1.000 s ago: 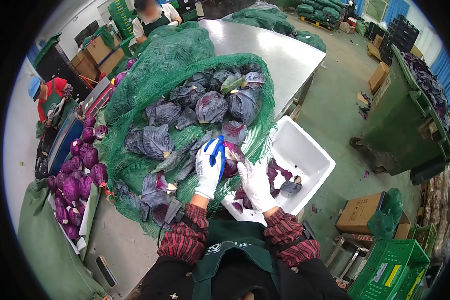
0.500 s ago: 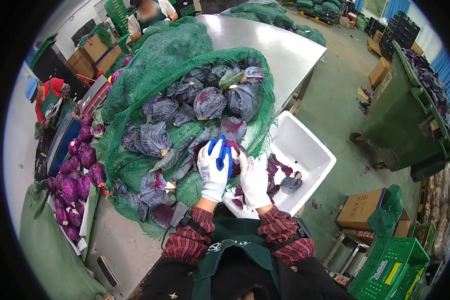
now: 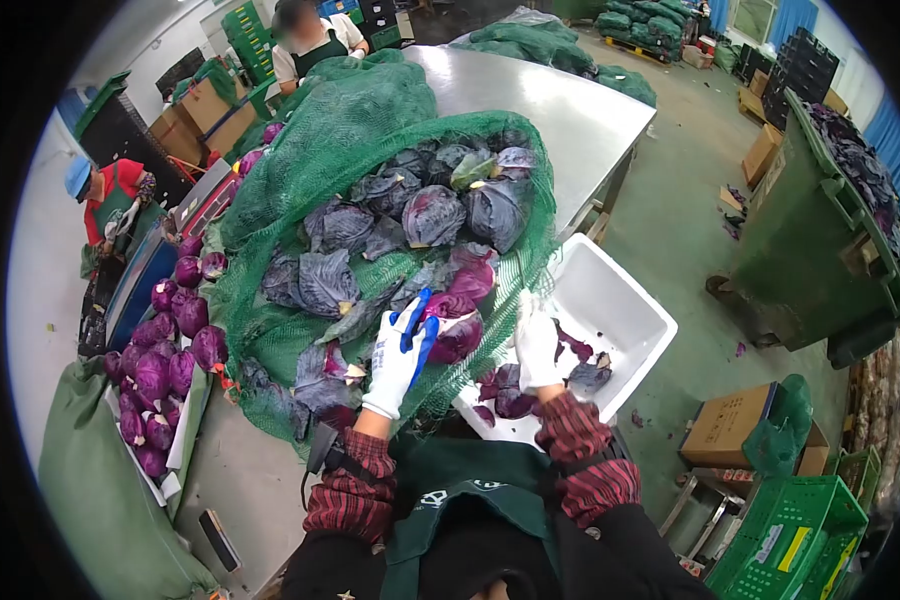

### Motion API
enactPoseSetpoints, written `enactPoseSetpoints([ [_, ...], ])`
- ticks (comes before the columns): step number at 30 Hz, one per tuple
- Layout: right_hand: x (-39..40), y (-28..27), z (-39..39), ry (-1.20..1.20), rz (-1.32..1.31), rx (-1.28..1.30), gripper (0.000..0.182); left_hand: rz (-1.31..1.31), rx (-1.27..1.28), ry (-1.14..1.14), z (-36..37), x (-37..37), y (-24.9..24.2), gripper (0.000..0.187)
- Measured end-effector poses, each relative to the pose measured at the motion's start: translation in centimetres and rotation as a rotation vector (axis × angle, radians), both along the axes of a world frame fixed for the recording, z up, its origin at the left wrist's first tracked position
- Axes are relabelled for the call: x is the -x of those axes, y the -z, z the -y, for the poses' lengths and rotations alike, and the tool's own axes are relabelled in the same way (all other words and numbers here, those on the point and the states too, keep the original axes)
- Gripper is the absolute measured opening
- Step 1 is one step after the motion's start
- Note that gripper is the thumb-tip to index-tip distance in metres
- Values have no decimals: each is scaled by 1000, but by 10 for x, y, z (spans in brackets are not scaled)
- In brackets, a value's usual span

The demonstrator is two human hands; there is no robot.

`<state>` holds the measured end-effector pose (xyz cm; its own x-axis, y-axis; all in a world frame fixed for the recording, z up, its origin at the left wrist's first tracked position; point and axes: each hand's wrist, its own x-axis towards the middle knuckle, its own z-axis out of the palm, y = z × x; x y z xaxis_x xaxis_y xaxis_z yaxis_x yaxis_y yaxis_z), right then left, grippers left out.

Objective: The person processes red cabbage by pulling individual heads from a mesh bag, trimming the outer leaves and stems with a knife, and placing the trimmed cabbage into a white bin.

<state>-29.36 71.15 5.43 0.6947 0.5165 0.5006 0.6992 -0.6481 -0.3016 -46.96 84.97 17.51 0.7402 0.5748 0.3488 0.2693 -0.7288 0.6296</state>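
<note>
1. Red cabbage [image 3: 457,335] sits at the near edge of the open green net sack [image 3: 300,180] on the steel table [image 3: 560,105], among loose outer leaves, seen from the head camera.
2. Left hand [image 3: 398,355], in a white glove with blue fingers, curls around the cabbage's left side, gripping it.
3. Right hand [image 3: 537,345], gloved in white, is held apart from the cabbage above the white tub [image 3: 625,300]; whether it holds anything cannot be told.
4. Purple leaf scraps [image 3: 510,398] lie inside that tub.
5. Trimmed cabbages [image 3: 160,370] are heaped at the left.
</note>
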Motion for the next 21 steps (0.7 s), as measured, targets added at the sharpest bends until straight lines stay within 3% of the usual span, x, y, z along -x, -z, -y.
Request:
enactPoseSetpoints([
  [2,43,-37,5,-199,68,-177,45,44,67,-24,8,3,-2,50],
  [4,78,-67,8,-297,-358,-149,51,-39,10,-86,23,-3,-9,49],
  [5,87,-109,7,-192,-753,-79,51,-69,-69,-129,29,-7,-9,49],
  [6,91,-76,7,-270,-281,-42,49,-65,-68,-121,31,-10,-5,49],
  [9,95,-72,6,-224,-191,-1,49,171,-435,-207,36,-20,10,54],
  [14,91,-79,0,-113,-136,-15,44,66,-318,-197,37,-22,14,52],
  [15,85,-92,-2,-96,-415,72,39,71,-331,-219,37,-23,15,52],
  [16,73,-81,-4,-96,-416,73,39,77,-344,-242,37,-24,15,52],
  [18,42,-67,1,-82,-105,-23,31,97,-332,-243,37,-21,18,52],
  [19,37,-71,7,-111,-313,-17,26,141,-260,-257,33,-18,24,52],
  [21,44,-71,10,-179,42,-123,33,184,-186,-283,26,-17,26,51],
])
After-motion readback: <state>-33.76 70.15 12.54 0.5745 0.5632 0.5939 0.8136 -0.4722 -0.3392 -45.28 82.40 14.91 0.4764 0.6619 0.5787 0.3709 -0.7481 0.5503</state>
